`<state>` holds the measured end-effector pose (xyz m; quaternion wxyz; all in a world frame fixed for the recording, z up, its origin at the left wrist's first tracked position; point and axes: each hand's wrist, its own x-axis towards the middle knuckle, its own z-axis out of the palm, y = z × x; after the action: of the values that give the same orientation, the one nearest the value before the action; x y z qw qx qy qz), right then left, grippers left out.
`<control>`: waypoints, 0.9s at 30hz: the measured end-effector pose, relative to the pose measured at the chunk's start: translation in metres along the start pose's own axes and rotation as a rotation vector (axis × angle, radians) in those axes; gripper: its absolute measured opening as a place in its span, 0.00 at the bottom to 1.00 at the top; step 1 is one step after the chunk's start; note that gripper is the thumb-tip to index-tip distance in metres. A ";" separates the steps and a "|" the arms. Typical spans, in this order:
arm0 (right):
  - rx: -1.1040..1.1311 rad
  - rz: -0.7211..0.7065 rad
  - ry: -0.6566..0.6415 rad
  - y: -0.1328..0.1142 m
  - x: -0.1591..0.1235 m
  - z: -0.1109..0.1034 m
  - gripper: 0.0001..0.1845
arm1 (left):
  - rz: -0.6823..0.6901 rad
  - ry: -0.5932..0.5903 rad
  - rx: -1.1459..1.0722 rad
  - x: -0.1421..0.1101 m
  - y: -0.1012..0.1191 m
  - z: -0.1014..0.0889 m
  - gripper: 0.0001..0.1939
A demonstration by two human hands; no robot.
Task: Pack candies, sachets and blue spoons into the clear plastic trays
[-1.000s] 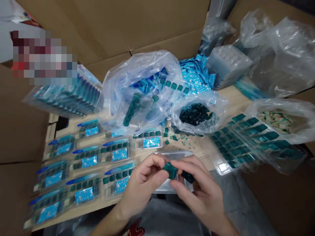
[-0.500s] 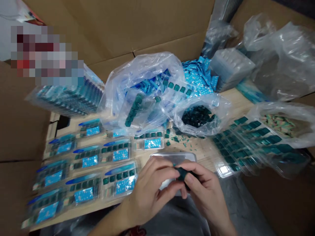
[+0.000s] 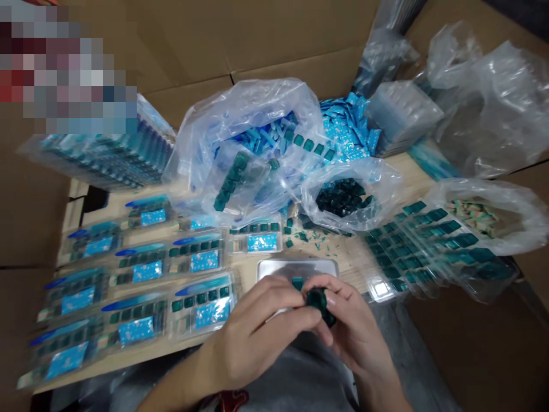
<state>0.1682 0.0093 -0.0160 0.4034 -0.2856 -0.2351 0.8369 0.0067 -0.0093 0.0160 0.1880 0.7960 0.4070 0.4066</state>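
Dark teal plastic block [image 3: 319, 303] pinched between left hand [image 3: 255, 329] and right hand [image 3: 351, 326].

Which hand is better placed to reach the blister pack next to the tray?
Left, probably: the left hand lies right beside the blister pack. The right hand is farther off, with its fingers wrapped around the dark teal block.

**Glossy plastics, bright metal, matt wood and board**

Teal plastic block [image 3: 318, 300]: glossy, translucent. Clear polythene bag [image 3: 244, 114], far: thin, shiny, creased. Metal tray [image 3: 295, 268], near: smooth, bright. Wood tabletop [image 3: 351, 257]: pale, matt, finely grained. Brown cardboard [image 3: 257, 40], far: matt, dry.
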 end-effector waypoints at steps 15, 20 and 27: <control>-0.984 -0.507 0.187 -0.002 0.006 -0.009 0.07 | -0.283 0.126 -0.036 0.009 -0.064 0.003 0.13; -1.621 -0.609 -0.189 0.006 0.019 -0.004 0.10 | -0.542 0.217 -0.160 -0.004 -0.075 -0.004 0.11; -2.136 -0.682 -0.238 0.040 0.034 0.022 0.12 | -0.477 0.243 -0.096 -0.012 -0.077 -0.001 0.09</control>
<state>0.1148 0.0110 -0.0349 0.1349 -0.3236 -0.9335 0.0750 -0.0363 0.0272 -0.0373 0.2658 0.6129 0.5831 0.4622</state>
